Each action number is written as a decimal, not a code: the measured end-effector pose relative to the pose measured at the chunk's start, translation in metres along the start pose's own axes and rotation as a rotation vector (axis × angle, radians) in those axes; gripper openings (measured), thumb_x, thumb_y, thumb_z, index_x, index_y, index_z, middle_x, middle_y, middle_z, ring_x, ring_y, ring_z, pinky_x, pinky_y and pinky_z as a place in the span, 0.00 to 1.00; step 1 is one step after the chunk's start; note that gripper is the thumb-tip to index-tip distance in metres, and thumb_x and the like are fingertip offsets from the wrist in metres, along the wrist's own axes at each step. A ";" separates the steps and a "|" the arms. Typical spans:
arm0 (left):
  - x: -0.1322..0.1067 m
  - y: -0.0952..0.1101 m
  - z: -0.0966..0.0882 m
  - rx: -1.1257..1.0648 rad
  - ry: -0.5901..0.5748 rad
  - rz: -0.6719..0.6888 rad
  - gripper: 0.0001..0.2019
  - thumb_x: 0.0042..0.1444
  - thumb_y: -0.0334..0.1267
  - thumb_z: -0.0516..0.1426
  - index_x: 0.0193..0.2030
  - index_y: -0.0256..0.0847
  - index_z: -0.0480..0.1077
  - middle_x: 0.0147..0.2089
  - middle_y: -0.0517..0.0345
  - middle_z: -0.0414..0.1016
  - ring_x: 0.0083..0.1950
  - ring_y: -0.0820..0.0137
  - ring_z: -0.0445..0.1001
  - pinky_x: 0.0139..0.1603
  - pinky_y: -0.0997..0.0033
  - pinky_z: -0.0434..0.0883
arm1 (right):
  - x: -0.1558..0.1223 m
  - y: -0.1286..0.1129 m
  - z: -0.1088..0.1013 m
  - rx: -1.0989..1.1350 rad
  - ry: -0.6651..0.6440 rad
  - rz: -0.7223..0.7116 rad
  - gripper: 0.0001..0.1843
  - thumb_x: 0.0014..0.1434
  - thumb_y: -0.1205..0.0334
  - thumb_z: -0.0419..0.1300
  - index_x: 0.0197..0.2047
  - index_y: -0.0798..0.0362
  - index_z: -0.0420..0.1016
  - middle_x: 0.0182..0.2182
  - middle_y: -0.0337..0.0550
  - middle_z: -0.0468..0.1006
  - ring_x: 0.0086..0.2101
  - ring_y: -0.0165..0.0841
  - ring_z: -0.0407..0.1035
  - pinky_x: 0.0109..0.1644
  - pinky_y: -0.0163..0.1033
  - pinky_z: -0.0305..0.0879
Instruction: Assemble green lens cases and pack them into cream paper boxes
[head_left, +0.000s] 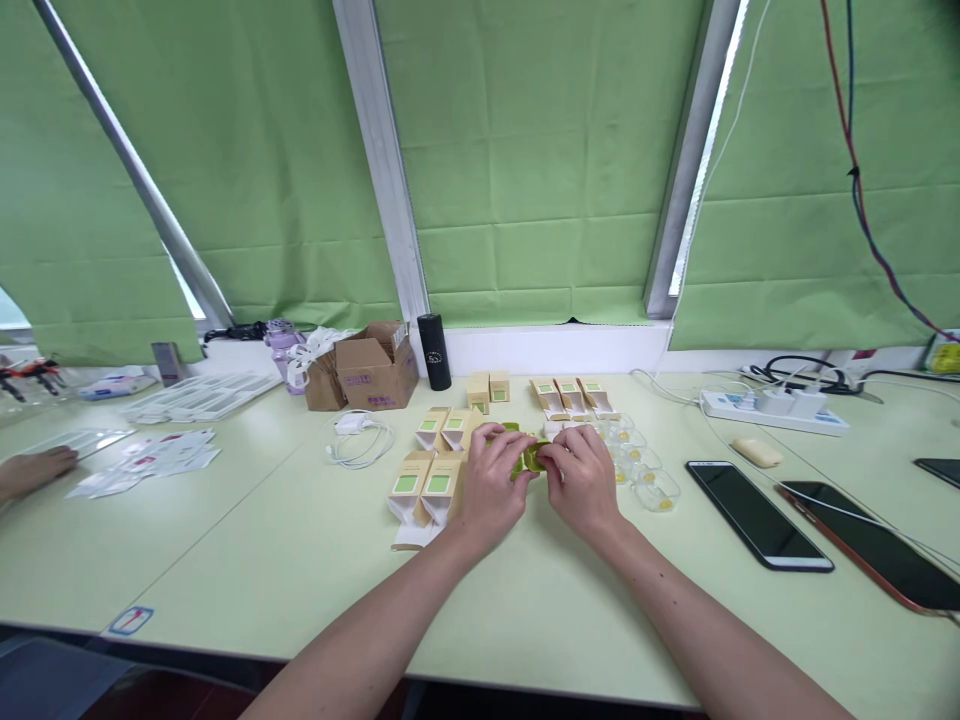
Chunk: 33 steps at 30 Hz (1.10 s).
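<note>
My left hand (491,488) and my right hand (585,480) meet over the middle of the table, fingers pinched together. Between them is a small yellow-green piece (534,457), shiny like plastic or foil; its exact kind is partly hidden by my fingers. Several small cardboard boxes (441,482) with green labels and open flaps stand just left of my left hand. Beyond my right hand lie more open boxes (571,394). Several clear plastic cups (657,490) with yellow spots sit to its right. Two closed-looking little boxes (499,386) stand farther back.
Phones (757,515) and a power strip (780,412) with loose cables are on the right. A brown carton (375,370), a black cylinder (433,352) and a white charger cable (360,440) lie behind left. Another person's hand (37,472) rests far left near printed packets (150,460).
</note>
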<state>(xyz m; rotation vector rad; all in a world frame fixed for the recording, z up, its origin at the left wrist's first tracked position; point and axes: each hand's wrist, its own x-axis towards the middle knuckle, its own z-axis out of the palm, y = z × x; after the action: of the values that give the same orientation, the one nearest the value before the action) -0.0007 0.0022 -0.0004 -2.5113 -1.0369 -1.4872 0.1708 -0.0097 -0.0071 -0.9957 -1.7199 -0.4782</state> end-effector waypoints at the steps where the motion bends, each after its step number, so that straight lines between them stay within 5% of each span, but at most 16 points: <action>1: 0.000 0.000 0.000 0.003 -0.001 -0.002 0.22 0.60 0.26 0.64 0.60 0.47 0.76 0.55 0.50 0.81 0.62 0.51 0.67 0.61 0.41 0.76 | 0.000 0.000 0.000 0.000 0.000 -0.002 0.12 0.63 0.78 0.60 0.35 0.50 0.78 0.30 0.43 0.72 0.37 0.38 0.60 0.38 0.44 0.57; 33: 0.002 -0.003 -0.002 0.092 0.027 0.013 0.21 0.63 0.27 0.62 0.60 0.47 0.76 0.55 0.50 0.82 0.58 0.53 0.69 0.59 0.44 0.75 | 0.001 -0.003 0.000 -0.011 0.013 -0.032 0.12 0.65 0.76 0.60 0.36 0.50 0.77 0.30 0.43 0.72 0.35 0.38 0.61 0.37 0.44 0.55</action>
<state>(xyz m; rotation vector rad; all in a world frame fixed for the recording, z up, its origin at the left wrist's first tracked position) -0.0036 0.0044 0.0013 -2.4242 -1.0576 -1.4316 0.1681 -0.0112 -0.0054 -0.9724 -1.7255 -0.5147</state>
